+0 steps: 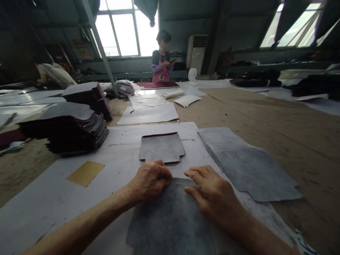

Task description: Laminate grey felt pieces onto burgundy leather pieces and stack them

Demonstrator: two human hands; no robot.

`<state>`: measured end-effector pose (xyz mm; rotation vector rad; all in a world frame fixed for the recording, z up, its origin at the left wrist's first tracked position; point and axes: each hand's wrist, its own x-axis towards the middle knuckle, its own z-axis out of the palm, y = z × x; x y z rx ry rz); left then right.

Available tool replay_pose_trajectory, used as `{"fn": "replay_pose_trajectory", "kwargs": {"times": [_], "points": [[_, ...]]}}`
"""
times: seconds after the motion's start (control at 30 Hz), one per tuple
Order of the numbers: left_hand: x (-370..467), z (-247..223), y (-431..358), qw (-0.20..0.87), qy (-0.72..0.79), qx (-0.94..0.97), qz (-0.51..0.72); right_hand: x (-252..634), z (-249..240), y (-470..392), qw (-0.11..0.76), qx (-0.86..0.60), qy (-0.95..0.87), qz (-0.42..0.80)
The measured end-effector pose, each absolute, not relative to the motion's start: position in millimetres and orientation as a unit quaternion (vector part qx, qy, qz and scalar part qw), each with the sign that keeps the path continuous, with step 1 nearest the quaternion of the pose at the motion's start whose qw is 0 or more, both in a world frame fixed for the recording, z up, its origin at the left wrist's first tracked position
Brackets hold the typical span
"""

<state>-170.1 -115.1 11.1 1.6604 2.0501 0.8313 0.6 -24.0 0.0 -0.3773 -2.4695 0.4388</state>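
A grey cut piece of sheet material [175, 219] with a mottled surface lies in front of me, its near part running out of view. At its far left corner my left hand [151, 179] is closed, thumb and curled fingers pinching the edge. My right hand [212, 191] rests at the far right corner, thumb and forefinger apart, fingers pointing left. Just beyond my hands is a smaller grey notched piece [162, 147] with a dark red strip along its far edge. To the right, a fanned stack of grey cut pieces [247, 163] lies flat.
White paper [122, 170] covers the work surface, with a tan square [85, 173] on its left. Tall stacks of dark pieces [77, 131] stand at left. Across the brown table [239, 106], a person in a pink apron [160, 67] holds a flat dark object near a small white fan [192, 76].
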Motion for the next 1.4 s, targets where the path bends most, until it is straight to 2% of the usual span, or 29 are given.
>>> {"fn": "replay_pose_trajectory", "kwargs": {"times": [0.1,0.17,0.27,0.43,0.57,0.83,1.07,1.27,1.4], "points": [[-173.6,8.3,-117.3,0.162,0.696,0.63,0.305,4.3,0.5,-1.8,0.216,-0.149,-0.957,0.126],[-178.9,6.1,-118.9,0.152,0.678,0.652,0.304,4.3,-1.3,2.5,0.205,-0.141,-0.961,0.125],[-187.4,1.8,-121.3,0.128,0.642,0.695,0.298,5.8,-4.5,0.8,0.233,-0.118,-0.958,0.122],[-193.2,-3.9,-126.5,0.006,0.548,0.796,0.258,13.7,-11.9,-1.7,0.296,-0.04,-0.951,0.08],[-191.3,-4.5,-130.4,-0.037,0.52,0.827,0.209,16.7,-13.6,-2.1,0.297,0.003,-0.954,0.039],[-190.5,-0.7,-132.1,-0.025,0.513,0.847,0.141,16.9,-5.3,-8.9,0.239,0.027,-0.97,-0.01],[-192.0,-7.7,-133.6,-0.005,0.517,0.837,0.18,22.0,-11.9,-6.8,0.283,-0.029,-0.958,0.027],[-191.2,-7.6,-133.9,-0.016,0.51,0.838,0.196,26.7,-11.3,-9.6,0.269,-0.028,-0.962,0.04],[-190.7,-8.9,-133.4,-0.014,0.505,0.838,0.208,29.5,-14.4,-9.9,0.3,-0.099,-0.946,0.072]]}}
